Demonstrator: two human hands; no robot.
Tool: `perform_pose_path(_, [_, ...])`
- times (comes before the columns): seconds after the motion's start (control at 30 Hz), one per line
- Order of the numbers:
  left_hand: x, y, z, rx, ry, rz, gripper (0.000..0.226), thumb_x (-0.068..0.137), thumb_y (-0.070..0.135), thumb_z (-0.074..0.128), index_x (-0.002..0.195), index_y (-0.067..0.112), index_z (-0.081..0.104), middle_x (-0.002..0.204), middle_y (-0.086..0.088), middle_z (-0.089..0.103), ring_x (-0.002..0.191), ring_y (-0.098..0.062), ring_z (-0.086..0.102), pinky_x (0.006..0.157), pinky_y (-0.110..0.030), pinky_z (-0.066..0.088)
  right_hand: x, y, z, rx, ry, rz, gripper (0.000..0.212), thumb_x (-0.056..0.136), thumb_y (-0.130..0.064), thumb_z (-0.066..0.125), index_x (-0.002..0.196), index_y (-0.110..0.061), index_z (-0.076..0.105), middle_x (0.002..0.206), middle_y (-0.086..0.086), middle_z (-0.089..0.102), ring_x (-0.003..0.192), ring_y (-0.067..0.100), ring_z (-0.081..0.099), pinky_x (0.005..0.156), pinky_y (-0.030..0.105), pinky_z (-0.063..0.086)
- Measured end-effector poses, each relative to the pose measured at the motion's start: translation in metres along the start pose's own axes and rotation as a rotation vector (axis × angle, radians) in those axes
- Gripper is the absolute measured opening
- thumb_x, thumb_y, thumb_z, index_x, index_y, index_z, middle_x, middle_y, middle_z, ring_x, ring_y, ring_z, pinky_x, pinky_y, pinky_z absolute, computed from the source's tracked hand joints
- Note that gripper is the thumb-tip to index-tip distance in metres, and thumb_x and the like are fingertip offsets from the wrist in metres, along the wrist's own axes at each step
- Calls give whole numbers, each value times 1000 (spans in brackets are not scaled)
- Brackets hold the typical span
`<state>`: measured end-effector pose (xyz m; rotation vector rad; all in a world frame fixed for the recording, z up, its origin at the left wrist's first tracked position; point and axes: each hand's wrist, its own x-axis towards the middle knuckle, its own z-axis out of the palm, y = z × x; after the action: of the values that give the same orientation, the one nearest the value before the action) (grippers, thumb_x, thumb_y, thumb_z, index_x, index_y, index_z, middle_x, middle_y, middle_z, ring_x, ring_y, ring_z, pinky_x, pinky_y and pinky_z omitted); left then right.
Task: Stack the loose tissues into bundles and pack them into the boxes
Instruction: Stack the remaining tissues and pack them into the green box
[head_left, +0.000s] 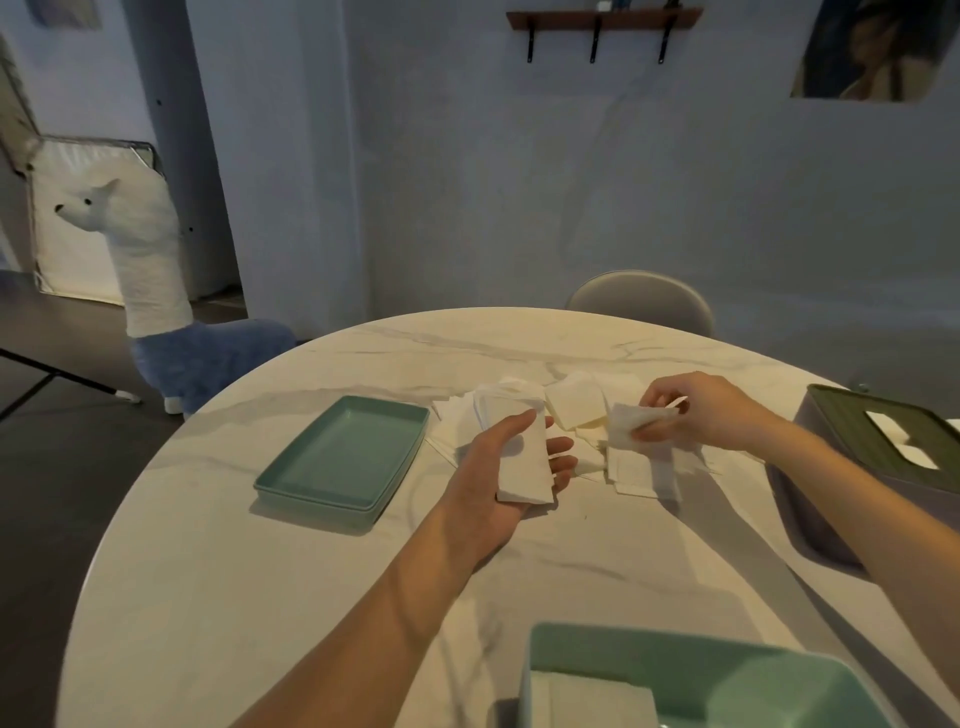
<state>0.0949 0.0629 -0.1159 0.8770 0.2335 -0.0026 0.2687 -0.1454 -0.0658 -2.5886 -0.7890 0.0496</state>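
teal box (737, 670) nearest; left grip (498, 467) cradles tissue bundle (522, 457), right grip (691, 415) pinches tissue (631, 423).

- Table (311, 597): white marble pattern, grey veining.
- Lid (340, 457) at 9 o'clock: teal green.
- Open box (727, 670) at 6 o'clock: teal green.
- Box (883, 441) at 3 o'clock: olive-green lid, grey body.
- Tissues (576, 400): plain white.
- Toy llama (171, 312) at 10 o'clock: white neck, blue body.
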Motion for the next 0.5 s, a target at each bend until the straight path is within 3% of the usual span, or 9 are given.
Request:
perform_pose_path(0.13, [-1,2,0,-19,-22,-4,35,95,28,64,124,9,65,99,-15,70,79,-27,65,74,-36,48,6,-12,-21,52,65,-95,18,82,-34,83,93,-22,75,89,-3,70,85,15,60,68,24,45])
perform_pose_path(0.23, [-2,2,1,-20,-29,-11,33,95,28,64,122,9,65,99,-15,70,79,-27,64,74,-35,48,27,-17,-29,95,75,-51,20,86,-36,78,96,-20,75,91,0,70,89,20,61,69,24,47])
perform_pose_path(0.3, [-1,2,1,-20,-31,-17,33,95,28,64,122,9,66,99,-15,71,79,-27,64,74,-35,48,43,-16,-27,62,34,9,29,87,-39,76,108,-19,73,105,-3,68,100,23,60,81,27,49])
perform_pose_path(0.4, [-2,2,0,-30,-30,-24,32,94,28,65,121,9,66,98,-15,71,80,-28,64,75,-36,48,58,-15,-20,-101,-93,101,60,84,-49,77,135,-25,57,128,-8,53,122,23,51,106,37,44])
perform_pose_path(0.5, [-1,2,-1,-32,-33,-23,32,94,28,65,120,10,67,98,-16,71,81,-28,64,77,-36,48,64,-13,-17,-76,-170,128,68,77,-54,82,135,-33,53,136,-6,52,124,22,49,110,41,44])
